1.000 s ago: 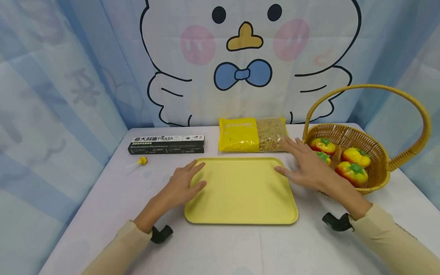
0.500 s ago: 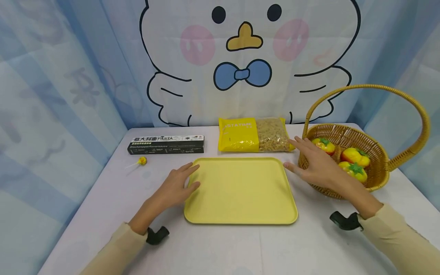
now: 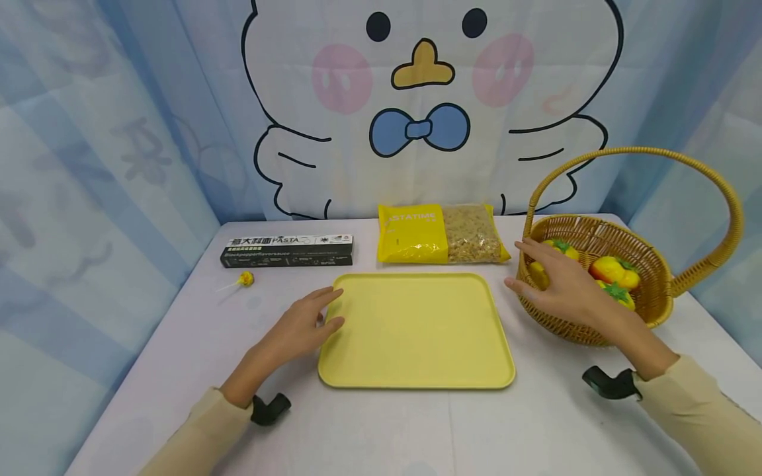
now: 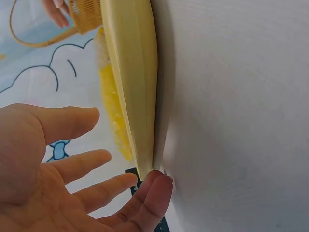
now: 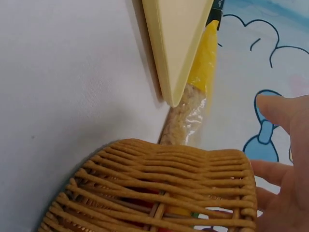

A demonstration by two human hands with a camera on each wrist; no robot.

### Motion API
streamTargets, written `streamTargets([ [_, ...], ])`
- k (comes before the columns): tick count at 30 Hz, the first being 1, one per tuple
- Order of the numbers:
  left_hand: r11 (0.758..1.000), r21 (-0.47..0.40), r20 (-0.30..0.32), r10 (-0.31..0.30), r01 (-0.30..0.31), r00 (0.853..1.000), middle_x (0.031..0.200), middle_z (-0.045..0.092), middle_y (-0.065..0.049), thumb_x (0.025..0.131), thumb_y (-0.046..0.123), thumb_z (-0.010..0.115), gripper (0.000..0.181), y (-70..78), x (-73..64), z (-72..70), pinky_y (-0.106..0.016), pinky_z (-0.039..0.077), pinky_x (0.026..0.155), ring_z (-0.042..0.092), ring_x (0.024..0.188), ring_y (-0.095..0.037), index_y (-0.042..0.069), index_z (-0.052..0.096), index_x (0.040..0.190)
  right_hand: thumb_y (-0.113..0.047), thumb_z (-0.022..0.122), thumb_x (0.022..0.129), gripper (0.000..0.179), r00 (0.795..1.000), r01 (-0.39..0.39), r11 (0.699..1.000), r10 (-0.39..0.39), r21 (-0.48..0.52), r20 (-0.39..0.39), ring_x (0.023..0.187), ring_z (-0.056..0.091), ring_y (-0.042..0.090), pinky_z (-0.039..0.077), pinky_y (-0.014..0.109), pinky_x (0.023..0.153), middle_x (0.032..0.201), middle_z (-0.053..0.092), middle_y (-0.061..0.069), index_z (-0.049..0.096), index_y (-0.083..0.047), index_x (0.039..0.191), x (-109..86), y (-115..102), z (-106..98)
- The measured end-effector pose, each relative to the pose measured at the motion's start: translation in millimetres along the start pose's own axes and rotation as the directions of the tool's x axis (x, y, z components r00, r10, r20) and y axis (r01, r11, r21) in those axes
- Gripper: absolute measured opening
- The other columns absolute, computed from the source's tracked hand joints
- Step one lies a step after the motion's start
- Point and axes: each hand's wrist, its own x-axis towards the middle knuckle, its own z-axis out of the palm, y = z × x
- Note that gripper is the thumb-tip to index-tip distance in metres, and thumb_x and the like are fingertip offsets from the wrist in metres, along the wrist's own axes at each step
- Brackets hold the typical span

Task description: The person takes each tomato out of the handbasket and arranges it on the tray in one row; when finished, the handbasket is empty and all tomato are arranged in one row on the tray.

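A yellow tray [image 3: 417, 330] lies flat in the middle of the table. My left hand [image 3: 297, 327] is at its left edge, fingers spread and loosely bent; in the left wrist view the fingertips [image 4: 161, 186] come close to the tray's corner, and the palm is bare. My right hand [image 3: 562, 284] hovers over the near left rim of a wicker basket [image 3: 657, 264], fingers extended and holding nothing. Inside the basket are several red-and-yellow toy fruits [image 3: 613, 272] with green leafy tops, partly hidden by that hand. The basket's woven side [image 5: 169, 179] fills the lower right wrist view.
Behind the tray lies a yellow bag of pasta [image 3: 443, 233] with a see-through half. To its left is a black-and-white pasta box [image 3: 288, 251], with a yellow lollipop [image 3: 245, 279] in front. The basket's tall handle [image 3: 643, 151] arches up at the right. Printed curtains surround the table.
My right hand has moved right, from beside the pasta bag and tray corner to over the basket's left rim. My left hand has shifted slightly left. The objects have stayed put.
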Motion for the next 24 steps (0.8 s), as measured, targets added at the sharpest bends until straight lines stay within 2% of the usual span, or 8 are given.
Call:
streamTargets([
  [9, 0.999, -0.048, 0.008, -0.014, 0.014, 1.000, 0.166, 0.045, -0.019, 0.104, 0.024, 0.067, 0.059, -2.2, 1.6, 0.4, -0.031, 0.053, 0.080, 0.061, 0.093, -0.018, 0.007, 0.048, 0.158, -0.052, 0.064, 0.103, 0.082, 1.000, -0.021, 1.000, 0.021, 0.005, -0.008, 0.148, 0.037, 0.058, 0.033, 0.077, 0.116, 0.166, 0.037, 0.033, 0.037, -0.002, 0.163, -2.2, 9, -3],
  [17, 0.999, -0.040, 0.003, 0.015, -0.015, 1.000, 0.165, 0.046, -0.022, 0.103, 0.018, 0.067, 0.058, -4.7, 1.4, -0.4, -0.026, 0.050, 0.071, 0.060, 0.086, -0.014, 0.004, 0.050, 0.157, -0.051, 0.066, 0.102, 0.084, 0.999, -0.040, 0.999, 0.041, 0.008, -0.023, 0.141, 0.044, 0.058, 0.038, 0.077, 0.112, 0.158, 0.045, 0.035, 0.038, 0.003, 0.160, -2.9, 20, -4],
  [24, 1.000, -0.026, 0.001, 0.005, -0.005, 1.000, 0.165, 0.045, -0.021, 0.103, 0.018, 0.067, 0.055, -6.3, 2.0, -0.1, -0.027, 0.049, 0.072, 0.058, 0.084, -0.013, 0.003, 0.053, 0.154, -0.051, 0.065, 0.103, 0.074, 0.998, -0.016, 1.000, 0.018, 0.022, -0.066, 0.137, 0.052, 0.054, 0.043, 0.074, 0.109, 0.150, 0.056, 0.032, 0.050, 0.003, 0.152, -4.9, 24, -5],
])
